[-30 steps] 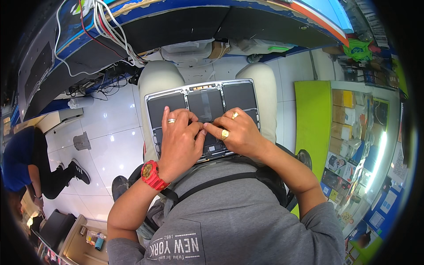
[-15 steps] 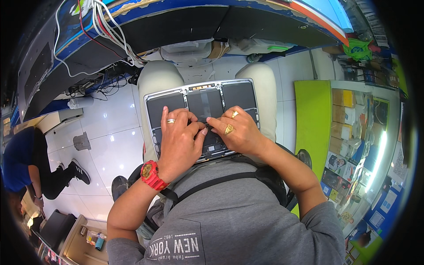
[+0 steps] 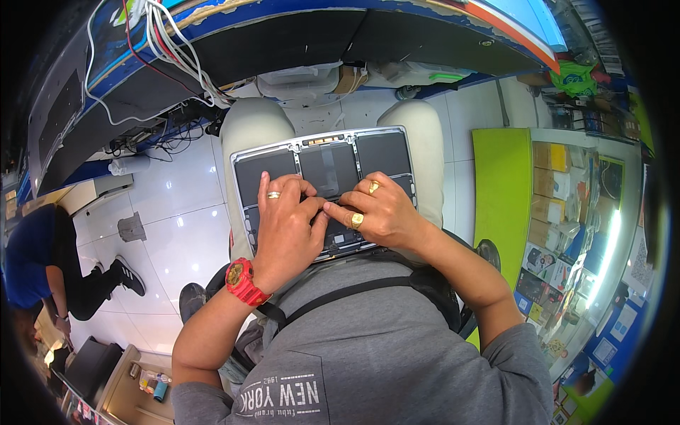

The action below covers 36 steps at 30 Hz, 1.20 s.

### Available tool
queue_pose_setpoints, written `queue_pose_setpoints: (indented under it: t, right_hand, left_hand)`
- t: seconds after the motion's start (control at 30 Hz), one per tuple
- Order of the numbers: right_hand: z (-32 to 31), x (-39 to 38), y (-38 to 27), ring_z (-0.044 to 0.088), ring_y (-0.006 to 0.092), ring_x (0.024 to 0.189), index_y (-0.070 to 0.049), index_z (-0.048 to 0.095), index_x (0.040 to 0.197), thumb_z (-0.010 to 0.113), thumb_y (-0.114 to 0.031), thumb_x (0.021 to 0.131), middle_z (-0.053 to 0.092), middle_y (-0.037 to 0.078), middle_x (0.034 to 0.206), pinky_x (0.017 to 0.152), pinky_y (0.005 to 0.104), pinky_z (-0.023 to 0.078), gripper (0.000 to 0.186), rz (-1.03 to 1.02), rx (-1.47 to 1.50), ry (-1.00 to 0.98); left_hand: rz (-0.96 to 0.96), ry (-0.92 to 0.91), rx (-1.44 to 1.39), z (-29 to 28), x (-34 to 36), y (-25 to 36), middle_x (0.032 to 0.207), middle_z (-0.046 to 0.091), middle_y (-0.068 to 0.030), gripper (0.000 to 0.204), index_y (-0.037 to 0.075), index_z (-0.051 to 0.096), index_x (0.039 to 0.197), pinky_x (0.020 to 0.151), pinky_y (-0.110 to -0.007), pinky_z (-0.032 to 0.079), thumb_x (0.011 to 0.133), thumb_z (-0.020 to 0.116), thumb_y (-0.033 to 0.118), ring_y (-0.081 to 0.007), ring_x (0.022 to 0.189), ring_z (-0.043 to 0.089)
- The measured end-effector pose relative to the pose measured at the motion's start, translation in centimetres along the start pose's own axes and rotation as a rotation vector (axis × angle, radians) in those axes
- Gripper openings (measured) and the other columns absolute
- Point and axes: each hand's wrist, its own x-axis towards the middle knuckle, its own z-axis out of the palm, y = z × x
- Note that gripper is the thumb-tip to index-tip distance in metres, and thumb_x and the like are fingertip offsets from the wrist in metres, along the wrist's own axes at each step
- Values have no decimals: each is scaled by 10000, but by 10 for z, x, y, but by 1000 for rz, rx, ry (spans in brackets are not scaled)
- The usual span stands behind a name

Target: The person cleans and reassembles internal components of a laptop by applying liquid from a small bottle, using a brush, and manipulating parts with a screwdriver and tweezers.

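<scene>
An opened laptop base (image 3: 330,166) lies across my thighs, its dark battery cells and inner boards exposed within a silver rim. Over its left half, my left hand (image 3: 289,221) has thumb and index finger closed at the middle of the laptop. My right hand (image 3: 381,216) comes in from the other side with curled fingers, its thumb tip meeting the left fingertips. Whatever the fingers pinch is hidden or too small to make out. A red watch (image 3: 246,281) is on my left wrist, and rings show on both hands.
Ahead stands a blue-edged workbench (image 3: 283,42) with white cables (image 3: 166,39) hanging at its left. Plastic containers (image 3: 301,79) sit beneath it. A glass display case (image 3: 567,234) with a green side is at right. Another person (image 3: 42,248) bends over at far left.
My right hand has shifted slightly left and nearer to me, its thumb now touching the left fingertips. The left hand and laptop have hardly moved.
</scene>
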Motion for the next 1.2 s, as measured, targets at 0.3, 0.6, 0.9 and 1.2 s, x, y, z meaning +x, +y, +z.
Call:
queue_pose_setpoints:
  t: [0.3, 0.6, 0.9, 1.2]
  right_hand:
    - [5, -5, 4, 690, 194, 839, -62, 832, 1105, 776, -103, 792, 767, 42, 979, 809, 378, 538, 320, -43, 11, 72]
    - [8, -6, 1, 693, 205, 840, -42, 824, 1061, 775, -93, 776, 761, 56, 990, 782, 378, 535, 294, -4, 20, 85]
    - [9, -5, 0, 699, 211, 839, -38, 822, 1044, 780, -77, 764, 763, 55, 975, 773, 382, 535, 286, 19, 37, 106]
    - [11, -6, 0, 697, 206, 849, -49, 818, 1093, 764, -122, 834, 763, 48, 967, 784, 376, 527, 274, 35, 36, 107]
  left_hand:
    - [-24, 19, -9, -8, 2, -6, 1147, 626, -101, 107, 57, 815, 1042, 1290, -686, 263, 956, 791, 117, -341, 1275, 587]
    - [12, -17, 47, -7, 1, -2, 1175, 634, -117, 125, 61, 816, 1023, 1292, -693, 256, 921, 825, 134, -386, 1346, 577]
    - [-13, -25, 27, -6, 0, 3, 1215, 621, -137, 134, 43, 828, 1040, 1300, -690, 250, 938, 806, 128, -387, 1388, 543]
    - [-13, -39, 16, -5, 1, 1, 1227, 626, -141, 126, 36, 830, 1040, 1297, -693, 252, 950, 795, 118, -401, 1409, 530]
